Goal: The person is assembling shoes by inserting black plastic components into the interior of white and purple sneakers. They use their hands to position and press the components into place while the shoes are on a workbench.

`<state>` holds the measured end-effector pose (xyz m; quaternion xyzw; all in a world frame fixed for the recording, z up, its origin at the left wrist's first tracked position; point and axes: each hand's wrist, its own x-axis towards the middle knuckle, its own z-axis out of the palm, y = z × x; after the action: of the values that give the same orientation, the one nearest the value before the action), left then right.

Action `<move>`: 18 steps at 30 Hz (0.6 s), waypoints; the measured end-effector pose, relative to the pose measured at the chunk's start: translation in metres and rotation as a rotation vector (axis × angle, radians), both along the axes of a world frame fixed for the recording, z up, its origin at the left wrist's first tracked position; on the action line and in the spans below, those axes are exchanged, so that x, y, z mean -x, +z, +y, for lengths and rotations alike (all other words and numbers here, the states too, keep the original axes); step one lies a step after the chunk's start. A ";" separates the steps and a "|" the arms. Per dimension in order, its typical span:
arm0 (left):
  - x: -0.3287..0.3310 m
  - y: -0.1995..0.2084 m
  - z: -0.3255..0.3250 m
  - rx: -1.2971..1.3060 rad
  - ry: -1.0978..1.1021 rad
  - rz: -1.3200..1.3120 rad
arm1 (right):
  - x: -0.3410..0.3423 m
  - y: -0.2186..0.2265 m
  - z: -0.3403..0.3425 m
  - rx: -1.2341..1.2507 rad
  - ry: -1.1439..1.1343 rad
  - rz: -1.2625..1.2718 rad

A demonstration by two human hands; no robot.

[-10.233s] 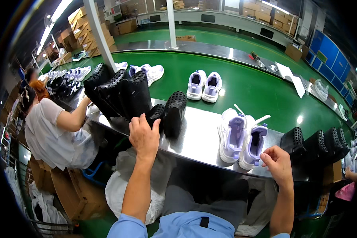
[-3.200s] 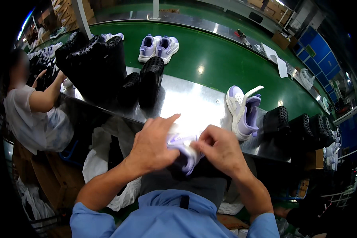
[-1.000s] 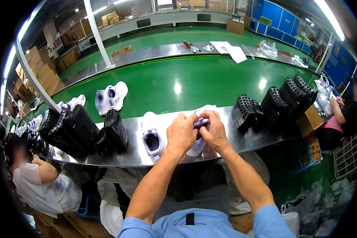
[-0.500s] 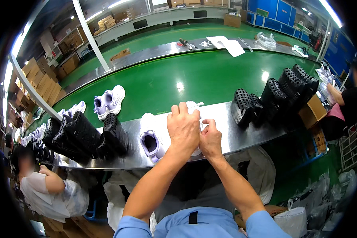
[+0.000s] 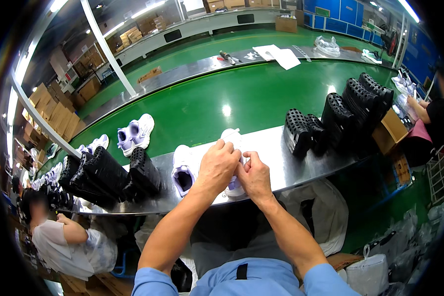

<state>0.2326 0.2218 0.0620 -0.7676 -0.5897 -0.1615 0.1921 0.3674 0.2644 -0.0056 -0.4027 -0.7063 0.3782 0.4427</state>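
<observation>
A white and lavender sneaker (image 5: pixel 234 189) rests on the metal bench edge in front of me, its toe pointing away. Over its lacing area, my left hand (image 5: pixel 216 166) is closed, thumb and fingers pinched together. My right hand (image 5: pixel 254 177) is closed too, its fingertips meeting those of the left. What they pinch is hidden between the fingers; a thin white strip shows just beyond them near the toe. Left of my left hand stands the matching sneaker (image 5: pixel 183 180), its collar opening toward me, touched by neither hand.
Black perforated boot-like forms stand to the left (image 5: pixel 144 170) and to the right (image 5: pixel 297 130) on the metal bench. Another pair of lavender sneakers (image 5: pixel 135 134) sits on the green belt (image 5: pixel 192 113) beyond. Co-workers sit at far left (image 5: pixel 59 241) and far right (image 5: pixel 436 111).
Both hands have drawn slightly closer together over the sneaker, the right one moving left. The white strip that stuck out past my left fingers now shows less. The view has shifted slightly.
</observation>
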 end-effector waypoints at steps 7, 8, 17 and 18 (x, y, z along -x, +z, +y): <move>-0.002 -0.013 -0.017 -0.085 0.341 -0.292 | 0.003 0.000 -0.009 0.016 -0.050 0.048; -0.001 -0.018 -0.016 -0.068 0.351 -0.355 | 0.004 0.001 -0.009 0.017 -0.048 0.044; -0.021 -0.006 -0.046 -0.030 0.483 -0.573 | 0.014 -0.009 -0.026 -0.030 -0.139 0.073; -0.022 -0.005 -0.047 0.053 0.511 -0.577 | 0.017 -0.012 -0.034 -0.037 -0.147 0.083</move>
<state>0.2546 0.1748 0.0566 -0.5238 -0.7957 -0.3025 0.0325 0.3506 0.2307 -0.0173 -0.4292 -0.6629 0.3476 0.5055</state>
